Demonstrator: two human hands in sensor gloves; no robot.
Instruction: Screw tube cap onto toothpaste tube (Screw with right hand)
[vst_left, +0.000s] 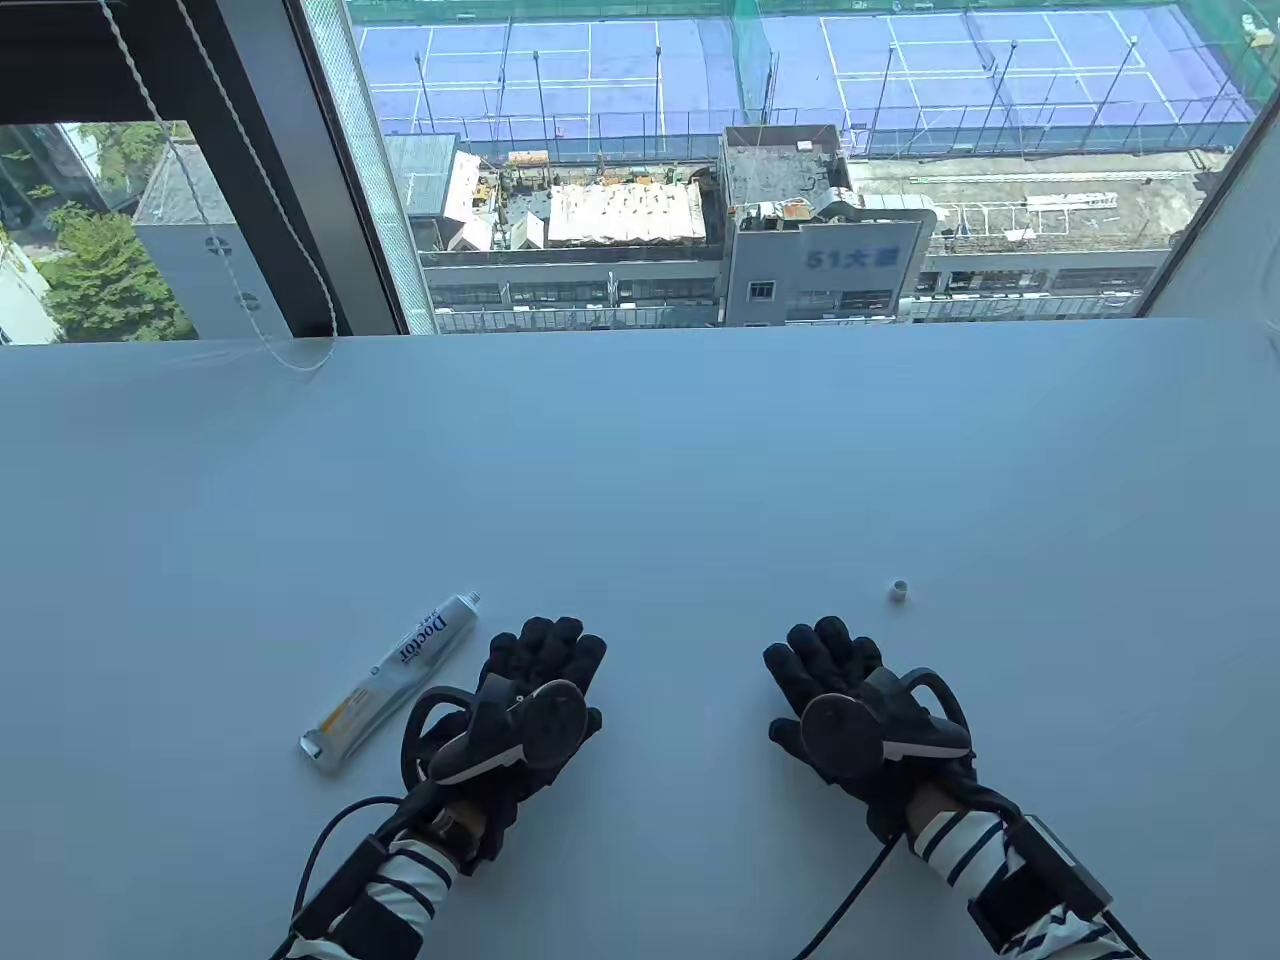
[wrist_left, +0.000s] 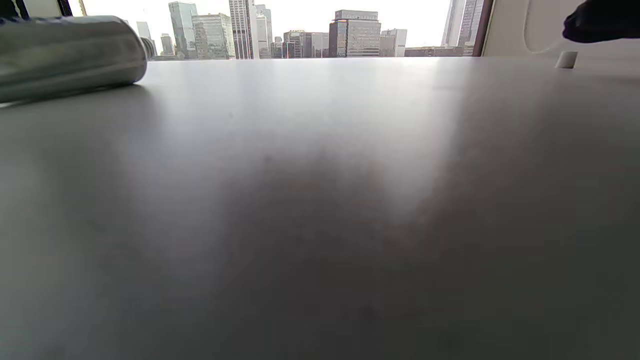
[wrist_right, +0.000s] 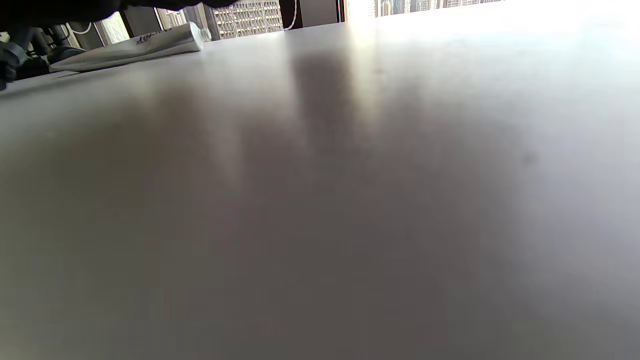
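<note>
Both our hands lie flat and empty on the desk (vst_left: 640, 480), left hand (vst_left: 520, 700) beside the toothpaste tube (vst_left: 395, 680), cap (vst_left: 900, 591) at one o'clock of our right hand (vst_left: 860, 710).

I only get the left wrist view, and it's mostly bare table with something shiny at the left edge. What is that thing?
Observer: A toothpaste tube lying flat; the table view shows "Doctor" printed on it.
Operator: And the small white thing far off on the right?
Observer: That is the tube cap, loose on the table, just beyond the right hand and not touched by it.
Operator: Is anyone holding the tube?
Observer: No. The left hand rests palm down on the table beside it, fingers spread and holding nothing.
</note>
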